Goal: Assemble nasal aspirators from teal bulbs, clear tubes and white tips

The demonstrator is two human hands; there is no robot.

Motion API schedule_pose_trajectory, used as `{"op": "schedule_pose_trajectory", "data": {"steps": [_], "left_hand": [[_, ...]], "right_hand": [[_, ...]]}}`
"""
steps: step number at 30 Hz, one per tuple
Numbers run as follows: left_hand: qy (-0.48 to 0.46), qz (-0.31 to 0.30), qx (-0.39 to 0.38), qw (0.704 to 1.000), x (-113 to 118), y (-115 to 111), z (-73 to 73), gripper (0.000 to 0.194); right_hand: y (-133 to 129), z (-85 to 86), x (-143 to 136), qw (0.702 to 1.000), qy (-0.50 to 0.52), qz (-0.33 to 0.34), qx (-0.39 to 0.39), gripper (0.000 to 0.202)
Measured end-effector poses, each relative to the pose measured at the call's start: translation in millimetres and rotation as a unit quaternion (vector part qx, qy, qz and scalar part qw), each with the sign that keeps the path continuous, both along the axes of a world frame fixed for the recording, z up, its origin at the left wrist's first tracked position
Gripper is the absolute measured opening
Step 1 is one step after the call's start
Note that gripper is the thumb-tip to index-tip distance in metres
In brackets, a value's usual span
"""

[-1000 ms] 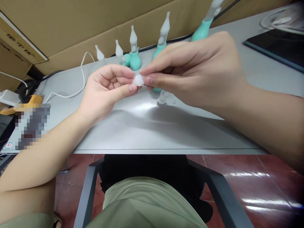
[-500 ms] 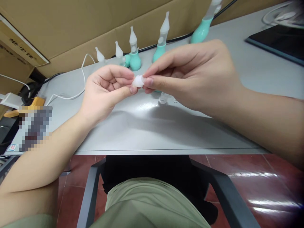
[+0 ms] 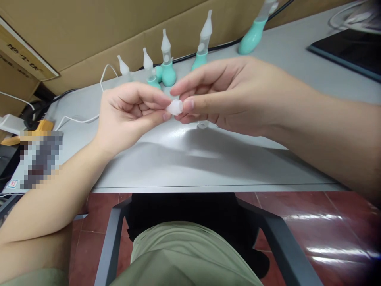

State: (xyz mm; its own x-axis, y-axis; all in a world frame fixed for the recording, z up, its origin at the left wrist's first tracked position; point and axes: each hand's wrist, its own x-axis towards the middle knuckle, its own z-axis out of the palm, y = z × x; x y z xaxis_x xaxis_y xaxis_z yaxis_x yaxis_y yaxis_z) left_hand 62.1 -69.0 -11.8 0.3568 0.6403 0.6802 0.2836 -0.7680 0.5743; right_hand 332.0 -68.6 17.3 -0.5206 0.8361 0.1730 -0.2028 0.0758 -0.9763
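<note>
A small white soft nozzle tip (image 3: 175,107) is held above the desk, its wide end facing right. My left hand (image 3: 133,109) is closed, pinching its narrow end between thumb and index finger. At the wide end, my right hand (image 3: 226,95) has its thumb and a lower finger at the rim, while the index finger is lifted off. Under my right hand lies a clear plastic part (image 3: 203,124), mostly hidden. Behind the hands stand several nasal aspirators with white tips and mint-green bulbs, among them one upright aspirator (image 3: 168,73) and one partly covered aspirator (image 3: 201,55).
Another green-bulbed aspirator (image 3: 253,37) leans at the back right. A dark flat device (image 3: 351,51) lies on the grey desk (image 3: 143,171) at the far right. White and black cables run along the cardboard wall (image 3: 104,35). An orange object (image 3: 44,127) is at the left.
My right index finger has lifted off the nozzle tip, and more of its wide end shows. Both hands have come slightly lower in view, and the right wrist has turned a little.
</note>
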Motion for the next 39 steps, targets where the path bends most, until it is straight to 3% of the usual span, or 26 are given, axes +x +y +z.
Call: {"op": "schedule_pose_trajectory", "data": {"steps": [5,9,12,14,21,25,27,30,33,35,36,38,39], "left_hand": [[0.0,-0.015,0.017,1.0,-3,-5,6.7,0.04],[0.069,0.008,-0.009,0.998,-10,-3,7.8,0.047],[0.058,-0.032,-0.007,0.998,-11,-1,6.2,0.046],[0.044,-0.049,0.009,0.998,-8,-2,7.3,0.039],[0.004,-0.025,0.054,0.998,-2,-11,17.4,0.006],[0.06,-0.018,0.078,0.995,-7,1,15.3,0.022],[0.061,-0.05,0.111,0.991,-9,7,16.8,0.026],[0.068,-0.059,0.119,0.989,-10,6,25.0,0.011],[0.128,-0.037,0.059,0.989,-14,4,32.9,0.011],[0.182,-0.047,0.042,0.981,-18,7,33.9,0.014],[0.212,-0.054,0.035,0.975,-20,10,33.1,0.016],[0.26,-0.064,0.018,0.963,-24,17,30.2,0.02],[0.279,-0.067,0.004,0.958,-25,20,28.7,0.022]], "right_hand": [[-2,0.1,1,1.0,-0.008,0.004,0.013,0.018],[-3,1.4,1,1.0,0.01,0.007,0.017,0.019],[-4,3.3,1,1.0,0.001,0.01,0.016,0.017],[-5,5.0,1,1.0,-0.005,0.004,0.007,0.019],[-12,5.7,-5,1.0,0.007,-0.021,0.003,0.025],[-10,13.2,-4,0.999,-0.009,-0.032,0.025,0.034],[-11,22.8,1,0.993,-0.044,-0.059,0.089,0.039],[-12,38.8,12,0.954,-0.104,-0.159,0.231,0.044],[-3,47.3,28,0.906,-0.183,-0.243,0.294,0.049],[11,47.1,42,0.876,-0.305,-0.232,0.292,0.052],[21,45.8,49,0.854,-0.398,-0.17,0.288,0.049],[39,41.8,64,0.828,-0.466,-0.101,0.296,0.032],[47,39.5,71,0.826,-0.471,-0.097,0.295,0.03]]}}
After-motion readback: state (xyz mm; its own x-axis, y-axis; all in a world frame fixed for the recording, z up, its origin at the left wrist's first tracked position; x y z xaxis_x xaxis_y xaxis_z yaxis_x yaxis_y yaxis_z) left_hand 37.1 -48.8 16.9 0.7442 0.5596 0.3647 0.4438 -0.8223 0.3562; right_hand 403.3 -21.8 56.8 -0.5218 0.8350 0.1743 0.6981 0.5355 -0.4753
